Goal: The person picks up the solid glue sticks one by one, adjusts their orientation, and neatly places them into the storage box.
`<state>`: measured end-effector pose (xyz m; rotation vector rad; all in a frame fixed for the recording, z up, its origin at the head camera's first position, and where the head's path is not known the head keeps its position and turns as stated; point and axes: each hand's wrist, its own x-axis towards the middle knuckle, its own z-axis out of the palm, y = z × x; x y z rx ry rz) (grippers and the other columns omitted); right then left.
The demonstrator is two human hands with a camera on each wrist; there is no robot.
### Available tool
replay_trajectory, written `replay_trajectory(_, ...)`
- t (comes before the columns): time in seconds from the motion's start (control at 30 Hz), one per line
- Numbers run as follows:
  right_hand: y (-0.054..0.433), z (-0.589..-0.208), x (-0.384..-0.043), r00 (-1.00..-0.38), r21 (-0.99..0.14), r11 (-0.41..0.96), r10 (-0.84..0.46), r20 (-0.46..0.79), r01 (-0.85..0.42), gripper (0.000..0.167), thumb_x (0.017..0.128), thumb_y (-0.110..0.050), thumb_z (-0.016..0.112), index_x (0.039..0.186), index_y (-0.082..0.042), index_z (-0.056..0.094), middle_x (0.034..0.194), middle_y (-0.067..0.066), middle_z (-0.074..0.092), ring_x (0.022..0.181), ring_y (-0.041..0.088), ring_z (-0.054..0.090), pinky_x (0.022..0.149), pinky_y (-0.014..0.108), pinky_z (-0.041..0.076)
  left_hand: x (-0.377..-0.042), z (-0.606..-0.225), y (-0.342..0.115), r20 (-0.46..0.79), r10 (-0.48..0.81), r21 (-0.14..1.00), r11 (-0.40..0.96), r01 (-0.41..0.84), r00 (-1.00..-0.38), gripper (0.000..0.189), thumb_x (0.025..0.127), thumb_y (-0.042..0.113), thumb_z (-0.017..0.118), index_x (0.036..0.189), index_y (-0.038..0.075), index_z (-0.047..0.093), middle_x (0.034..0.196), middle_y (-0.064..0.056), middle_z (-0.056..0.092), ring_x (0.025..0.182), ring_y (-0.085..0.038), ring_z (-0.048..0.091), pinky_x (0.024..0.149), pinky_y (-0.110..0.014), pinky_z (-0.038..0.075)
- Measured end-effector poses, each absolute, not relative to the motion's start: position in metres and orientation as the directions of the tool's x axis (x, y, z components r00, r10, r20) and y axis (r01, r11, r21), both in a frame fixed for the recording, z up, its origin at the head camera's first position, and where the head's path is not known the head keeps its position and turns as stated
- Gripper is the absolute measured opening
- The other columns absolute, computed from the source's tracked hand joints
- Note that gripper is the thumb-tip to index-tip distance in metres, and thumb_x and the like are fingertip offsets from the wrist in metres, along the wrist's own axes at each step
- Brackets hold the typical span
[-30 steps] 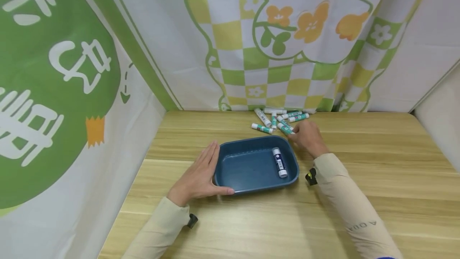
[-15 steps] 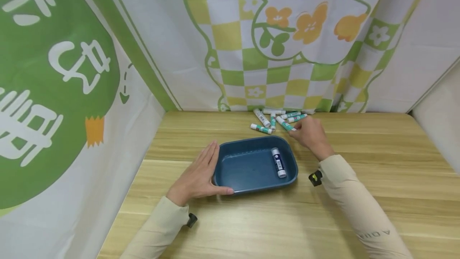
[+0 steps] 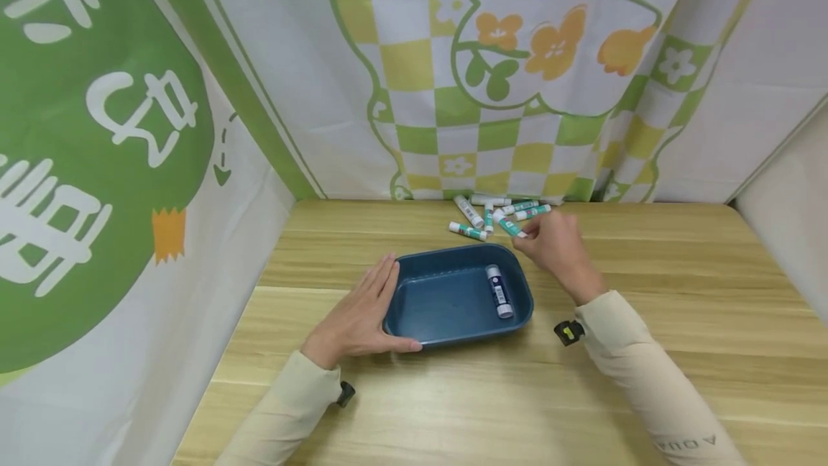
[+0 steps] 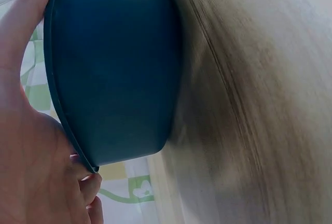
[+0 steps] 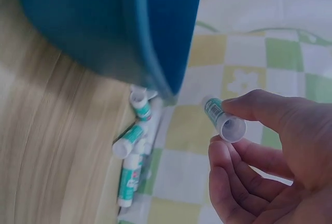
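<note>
A dark blue rectangular plastic bin (image 3: 436, 308) stands on the table, and one navy-and-white glue stick (image 3: 499, 292) lies inside it at the right end. My left hand (image 3: 359, 316) rests against the bin's left end, fingers straight along the side and thumb on the near rim. Just past the bin's far right corner, my right hand (image 3: 559, 250) pinches a green-and-white glue stick (image 5: 215, 111) between thumb and fingers. In the right wrist view its hollow white end faces the camera, and the bin's wall rises beside it.
Several more glue sticks (image 3: 468, 231) lie in a loose group at the table's back edge, behind the bin. A checkered, flowered curtain (image 3: 498, 135) hangs right behind them. The wooden table (image 3: 679, 322) extends to the right and in front.
My right hand has drawn slightly left, and the green-and-white glue stick in it now shows at a steeper angle. My left hand stays on the bin.
</note>
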<state>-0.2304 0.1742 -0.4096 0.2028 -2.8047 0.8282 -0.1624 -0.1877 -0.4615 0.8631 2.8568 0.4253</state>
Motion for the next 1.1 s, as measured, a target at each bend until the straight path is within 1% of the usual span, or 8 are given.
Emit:
replay_trajectory(0.17, 0.165, -0.407, -0.218, -0.956, -0.511, 0.830, -0.087, 0.281, -0.225, 0.020, 0.086, -0.017, 0.084, 0.092, 0.002, 0.084, 0.080, 0.014, 0.081, 0.065, 0.019, 0.073, 0.062, 0.037, 0.060, -0.163, -0.463, -0.188, -0.025, 0.558, 0.309, 0.793, 0.525, -0.829, 0.137, 0.081, 0.084, 0.067, 0.169, 0.000, 0.003, 0.179, -0.014, -0.008, 0.168, -0.030, 0.001, 0.136, -0.052, 0.015)
replay_trajectory(0.4, 0.153, -0.409, -0.197, -0.951, -0.532, 0.807, -0.114, 0.288, -0.258, 0.019, 0.086, -0.015, 0.085, 0.088, 0.003, 0.082, 0.076, 0.012, 0.079, 0.058, 0.013, 0.066, 0.051, 0.025, 0.051, -0.163, -0.465, -0.189, -0.007, 0.559, 0.309, 0.789, 0.530, -0.829, 0.138, 0.080, 0.086, 0.066, 0.169, 0.001, 0.003, 0.179, -0.011, -0.010, 0.168, -0.029, 0.001, 0.135, -0.053, 0.017)
replay_trajectory(0.5, 0.149, -0.413, -0.190, -0.953, -0.525, 0.812, -0.118, 0.280, -0.255, 0.018, 0.088, -0.016, 0.085, 0.088, 0.002, 0.081, 0.075, 0.010, 0.077, 0.056, 0.012, 0.060, 0.052, 0.025, 0.049, -0.164, -0.466, -0.188, -0.003, 0.558, 0.318, 0.787, 0.529, -0.830, 0.138, 0.080, 0.086, 0.066, 0.169, 0.001, 0.003, 0.179, -0.011, -0.009, 0.168, -0.028, 0.001, 0.135, -0.053, 0.016)
replay_trajectory(0.7, 0.142, -0.426, -0.177, -0.961, -0.516, 0.825, -0.110, 0.252, -0.230, 0.021, 0.088, -0.018, 0.086, 0.089, 0.003, 0.080, 0.075, 0.009, 0.077, 0.056, 0.010, 0.060, 0.053, 0.026, 0.051, -0.163, -0.466, -0.188, 0.002, 0.555, 0.326, 0.786, 0.525, -0.832, 0.138, 0.080, 0.085, 0.067, 0.169, 0.000, 0.004, 0.179, -0.013, -0.007, 0.168, -0.029, 0.002, 0.135, -0.054, 0.017)
replay_trajectory(0.8, 0.137, -0.433, -0.173, -0.958, -0.491, 0.838, -0.119, 0.262, -0.238, 0.022, 0.086, -0.018, 0.087, 0.090, 0.002, 0.080, 0.074, 0.008, 0.076, 0.053, 0.009, 0.058, 0.052, 0.025, 0.049, -0.163, -0.467, -0.188, -0.006, 0.550, 0.321, 0.792, 0.519, -0.835, 0.138, 0.079, 0.086, 0.066, 0.169, 0.002, 0.003, 0.179, -0.009, -0.010, 0.168, -0.028, 0.001, 0.135, -0.053, 0.016)
replay_trajectory(0.87, 0.134, -0.437, -0.170, -0.952, -0.457, 0.854, -0.128, 0.278, -0.248, 0.022, 0.086, -0.019, 0.087, 0.089, 0.002, 0.081, 0.073, 0.008, 0.075, 0.052, 0.009, 0.056, 0.051, 0.025, 0.048, -0.163, -0.467, -0.188, 0.001, 0.553, 0.324, 0.788, 0.523, -0.833, 0.138, 0.079, 0.086, 0.066, 0.169, 0.002, 0.003, 0.179, -0.010, -0.009, 0.168, -0.029, 0.002, 0.135, -0.054, 0.017)
replay_trajectory(0.97, 0.129, -0.442, -0.167, -0.955, -0.426, 0.872, -0.133, 0.266, -0.240, 0.023, 0.086, -0.020, 0.087, 0.090, 0.002, 0.080, 0.072, 0.008, 0.075, 0.050, 0.009, 0.055, 0.049, 0.023, 0.045, -0.164, -0.466, -0.187, 0.001, 0.553, 0.322, 0.789, 0.524, -0.833, 0.138, 0.079, 0.086, 0.066, 0.169, 0.003, 0.003, 0.180, -0.011, -0.007, 0.168, -0.029, 0.003, 0.135, -0.053, 0.018)
replay_trajectory(1.1, 0.122, -0.446, -0.166, -0.964, -0.395, 0.896, -0.114, 0.240, -0.204, 0.021, 0.085, -0.021, 0.085, 0.079, -0.004, 0.075, 0.066, 0.003, 0.068, 0.053, 0.012, 0.055, 0.048, 0.024, 0.042, -0.164, -0.466, -0.188, -0.003, 0.551, 0.320, 0.791, 0.521, -0.834, 0.139, 0.079, 0.086, 0.067, 0.169, 0.002, 0.004, 0.180, -0.014, -0.004, 0.168, -0.030, 0.004, 0.135, -0.054, 0.019)
